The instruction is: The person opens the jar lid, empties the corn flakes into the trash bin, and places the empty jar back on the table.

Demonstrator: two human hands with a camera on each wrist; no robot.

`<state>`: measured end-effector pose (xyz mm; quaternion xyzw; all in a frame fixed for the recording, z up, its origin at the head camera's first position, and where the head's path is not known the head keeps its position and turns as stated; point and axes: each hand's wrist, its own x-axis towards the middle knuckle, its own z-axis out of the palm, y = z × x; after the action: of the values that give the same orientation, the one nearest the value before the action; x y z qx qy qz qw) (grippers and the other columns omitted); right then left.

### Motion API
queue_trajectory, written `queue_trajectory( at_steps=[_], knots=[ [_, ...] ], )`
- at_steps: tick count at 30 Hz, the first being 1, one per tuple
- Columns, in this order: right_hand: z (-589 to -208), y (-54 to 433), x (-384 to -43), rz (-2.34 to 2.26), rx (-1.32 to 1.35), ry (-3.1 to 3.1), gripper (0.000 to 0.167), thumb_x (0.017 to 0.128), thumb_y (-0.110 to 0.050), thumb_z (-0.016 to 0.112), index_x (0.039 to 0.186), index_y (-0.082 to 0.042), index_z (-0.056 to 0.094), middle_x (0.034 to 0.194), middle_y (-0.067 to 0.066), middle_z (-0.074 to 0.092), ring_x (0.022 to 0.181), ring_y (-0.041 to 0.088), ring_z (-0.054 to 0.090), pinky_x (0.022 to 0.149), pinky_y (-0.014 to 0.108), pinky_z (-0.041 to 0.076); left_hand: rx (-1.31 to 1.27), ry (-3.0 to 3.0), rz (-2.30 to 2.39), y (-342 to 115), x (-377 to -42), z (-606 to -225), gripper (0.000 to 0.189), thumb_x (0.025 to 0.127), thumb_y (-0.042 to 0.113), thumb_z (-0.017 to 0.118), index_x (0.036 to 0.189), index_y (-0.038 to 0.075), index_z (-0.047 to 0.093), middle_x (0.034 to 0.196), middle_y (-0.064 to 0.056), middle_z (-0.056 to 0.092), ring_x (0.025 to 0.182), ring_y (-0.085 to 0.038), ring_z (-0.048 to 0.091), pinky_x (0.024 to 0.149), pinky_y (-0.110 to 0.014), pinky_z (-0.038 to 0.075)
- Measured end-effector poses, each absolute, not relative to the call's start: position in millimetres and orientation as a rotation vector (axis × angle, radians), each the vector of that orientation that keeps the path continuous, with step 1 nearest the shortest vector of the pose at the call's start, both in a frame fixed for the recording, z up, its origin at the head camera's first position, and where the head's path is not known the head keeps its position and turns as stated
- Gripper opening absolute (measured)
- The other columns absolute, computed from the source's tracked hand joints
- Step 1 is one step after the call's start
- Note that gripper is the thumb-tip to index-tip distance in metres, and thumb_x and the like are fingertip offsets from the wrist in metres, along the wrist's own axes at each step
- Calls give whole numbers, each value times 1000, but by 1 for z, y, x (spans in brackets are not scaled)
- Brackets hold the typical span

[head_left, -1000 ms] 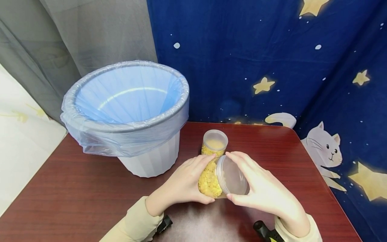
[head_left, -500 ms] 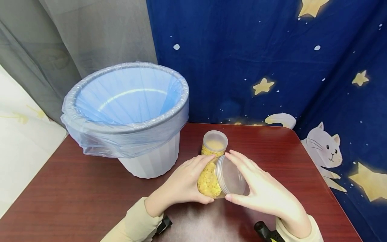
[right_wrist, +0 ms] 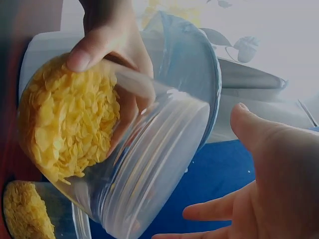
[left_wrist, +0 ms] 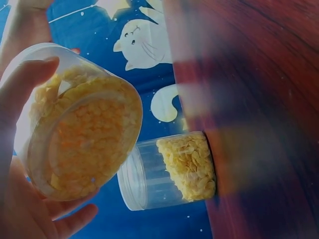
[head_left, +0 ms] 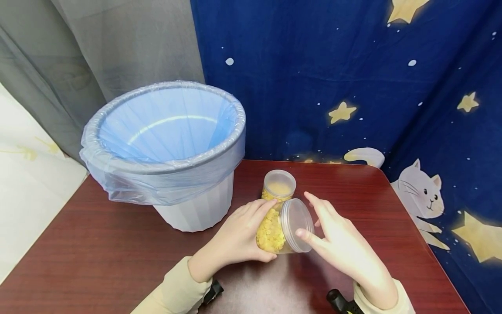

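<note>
My left hand [head_left: 239,240] grips a clear plastic jar [head_left: 271,233] of yellow flakes, tilted with its lid [head_left: 300,226] towards the right. In the left wrist view the jar's round base faces the camera, and the thumb and fingers lie around its side. The right hand [head_left: 343,242] is spread beside the lid; the right wrist view shows a gap between its fingers [right_wrist: 212,206] and the lid. Just behind stands a second jar [head_left: 279,183] upright, part full of the same flakes, its lower part hidden in the head view by the held jar.
A large white bin [head_left: 194,209] lined with a blue bag [head_left: 157,126] stands on the left of the dark red table [head_left: 117,248]. Behind the table hangs a blue curtain [head_left: 298,65] with stars and a cat. Black wrist devices [head_left: 213,292] show near both sleeves.
My right hand has let go of the jar's lid and drawn back to the right, its fingers spreading. The held jar has tipped slightly, its lid rising. The left hand keeps its grip.
</note>
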<state>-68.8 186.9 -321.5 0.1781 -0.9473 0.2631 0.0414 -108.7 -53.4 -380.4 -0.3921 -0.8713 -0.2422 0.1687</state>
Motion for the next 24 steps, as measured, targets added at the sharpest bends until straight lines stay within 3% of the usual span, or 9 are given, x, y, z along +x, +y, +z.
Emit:
queue_trajectory(
  at_steps=[7, 14, 24],
  knots=[
    [-326, 183, -68, 785, 579, -2873, 72, 88, -52, 62, 146, -17, 37, 130, 3, 51, 86, 11, 60, 70, 35, 50, -1107, -2481, -645, -53, -108, -382, 109, 54, 56, 81, 142, 7, 39, 127, -5, 51, 114, -19, 50, 94, -37, 43],
    [-328, 182, -70, 737, 519, -2941, 82, 82, -67, 58, 146, -19, 38, 131, 2, 52, 104, 22, 59, 84, 44, 49, -1115, -2471, -638, -52, -108, -383, 109, 54, 56, 81, 143, 7, 39, 128, -5, 50, 117, -20, 49, 97, -38, 41],
    [-327, 182, -69, 780, 527, -2954, 86, 78, -69, 61, 145, -20, 38, 134, 0, 49, 105, 20, 57, 84, 43, 48, -1127, -2472, -631, -52, -108, -383, 109, 54, 55, 82, 142, 7, 39, 128, -6, 50, 116, -19, 49, 96, -38, 41]
  ],
)
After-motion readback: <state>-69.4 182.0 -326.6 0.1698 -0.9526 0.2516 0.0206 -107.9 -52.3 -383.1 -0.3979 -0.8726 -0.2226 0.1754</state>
